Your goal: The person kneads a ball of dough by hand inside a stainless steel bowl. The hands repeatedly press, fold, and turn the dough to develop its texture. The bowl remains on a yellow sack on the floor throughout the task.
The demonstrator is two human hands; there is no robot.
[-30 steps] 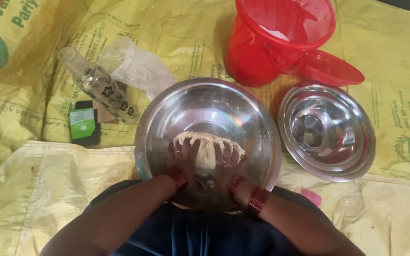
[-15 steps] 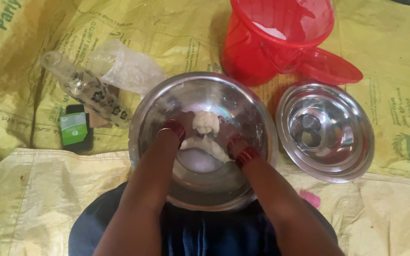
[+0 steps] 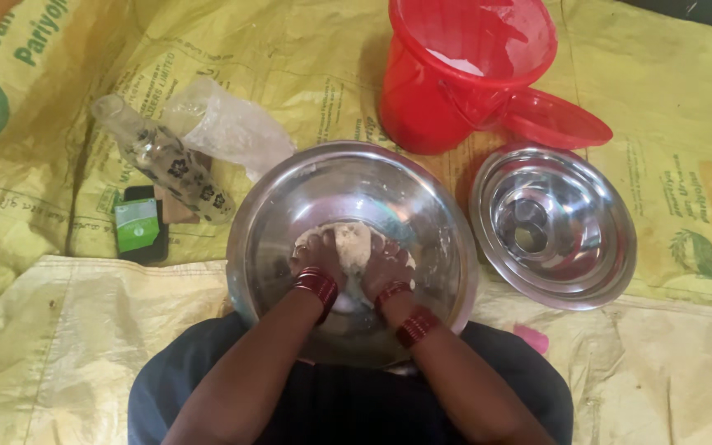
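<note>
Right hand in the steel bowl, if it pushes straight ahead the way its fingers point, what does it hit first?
The right hand already presses the dough; beyond that, probably the far wall of the steel bowl.

We had a pale, soft lump of dough (image 3: 349, 245) lying at the bottom of a wide, shiny steel bowl (image 3: 267, 216). Our left hand (image 3: 316, 255) and right hand (image 3: 387, 265) pressed on it side by side, fingers spread over its near half, smeared with flour. The bowl sat upright just ahead of our lap.
</note>
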